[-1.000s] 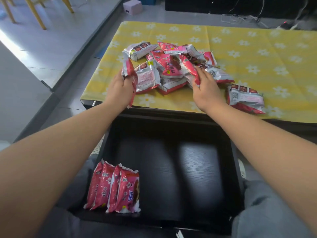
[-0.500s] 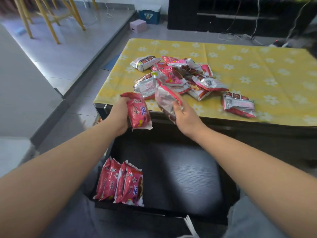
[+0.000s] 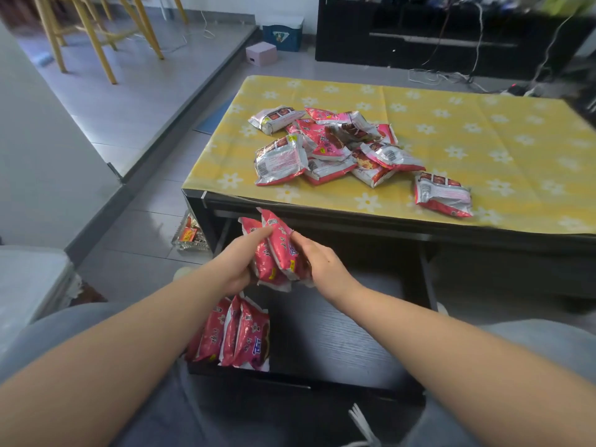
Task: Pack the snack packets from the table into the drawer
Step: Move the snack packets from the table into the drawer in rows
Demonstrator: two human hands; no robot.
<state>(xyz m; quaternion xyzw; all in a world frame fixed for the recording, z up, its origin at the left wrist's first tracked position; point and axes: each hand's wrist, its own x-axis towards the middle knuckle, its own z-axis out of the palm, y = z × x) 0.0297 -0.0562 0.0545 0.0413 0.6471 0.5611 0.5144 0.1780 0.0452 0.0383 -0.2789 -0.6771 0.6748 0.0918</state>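
Note:
Two red snack packets (image 3: 276, 253) are pressed together upright between my left hand (image 3: 237, 262) and my right hand (image 3: 322, 269), above the open black drawer (image 3: 329, 343). Several red packets (image 3: 238, 333) stand on edge in the drawer's near left corner. A pile of red and silver packets (image 3: 325, 146) lies on the yellow flowered tablecloth (image 3: 483, 140). One more packet (image 3: 443, 195) lies apart, right of the pile near the table's front edge.
The black table edge (image 3: 322, 217) runs just beyond my hands. My grey-clad knees flank the drawer. A glass tray with small items (image 3: 190, 237) sits on the floor left of the table. Wooden chair legs (image 3: 96, 37) and a black cabinet (image 3: 451, 33) stand far back.
Both hands took a packet each from the pile, drew back toward me off the table and came together; the two packets now sit side by side over the drawer.

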